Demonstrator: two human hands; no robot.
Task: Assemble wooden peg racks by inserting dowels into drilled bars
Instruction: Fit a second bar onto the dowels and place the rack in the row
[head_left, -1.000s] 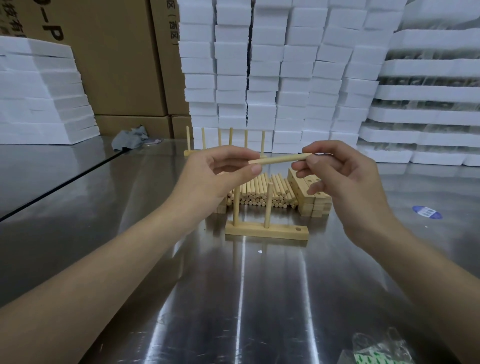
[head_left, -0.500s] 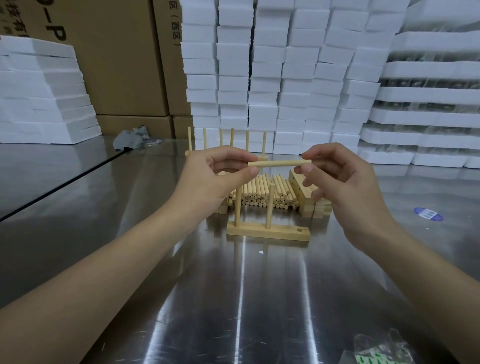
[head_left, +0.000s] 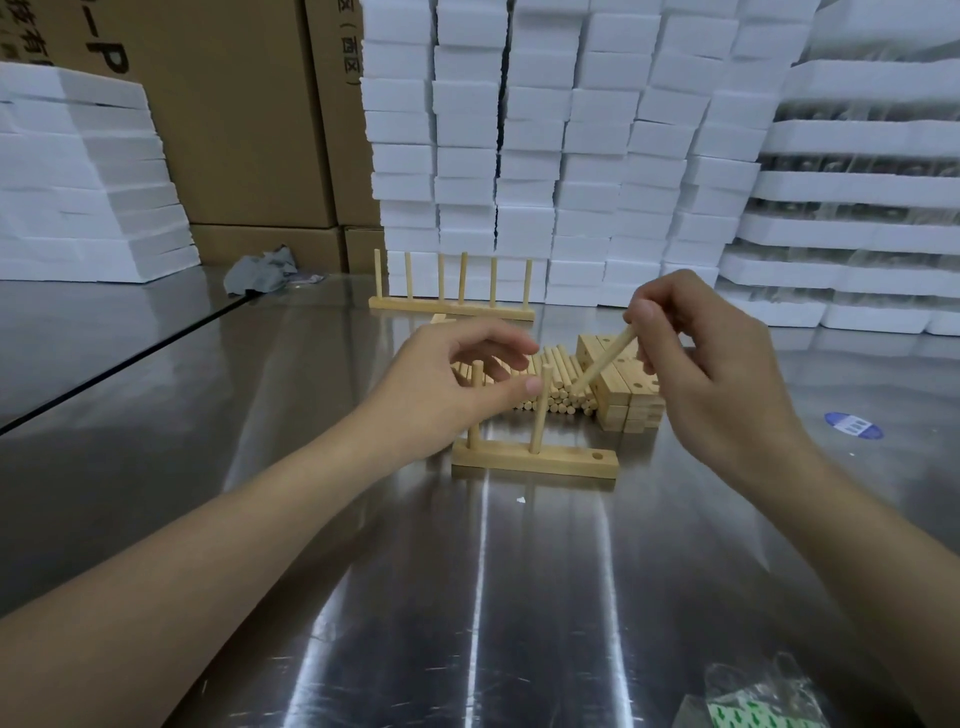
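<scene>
A drilled wooden bar (head_left: 535, 463) lies on the steel table with two dowels standing in it and one bare hole (head_left: 598, 456) at its right end. My right hand (head_left: 711, 374) pinches a loose dowel (head_left: 605, 362), tilted with its lower end down to the left, above the bar's right part. Over the bar's left half hovers my left hand (head_left: 452, 384), fingers loosely curled, holding nothing, its thumb tip close to the top of the middle dowel (head_left: 543, 408). Behind lie a pile of dowels (head_left: 550, 384) and stacked drilled bars (head_left: 628, 400).
A finished rack (head_left: 451, 306) with several dowels stands farther back. White foam blocks (head_left: 545, 156) and cardboard boxes (head_left: 234, 114) wall off the rear. A grey rag (head_left: 260, 270) lies back left, a blue sticker (head_left: 853, 424) right, a plastic bag (head_left: 763, 696) near the front.
My left hand let go of the dowel and dropped toward the bar. My right hand kept the dowel and swung it from level to a steep tilt.
</scene>
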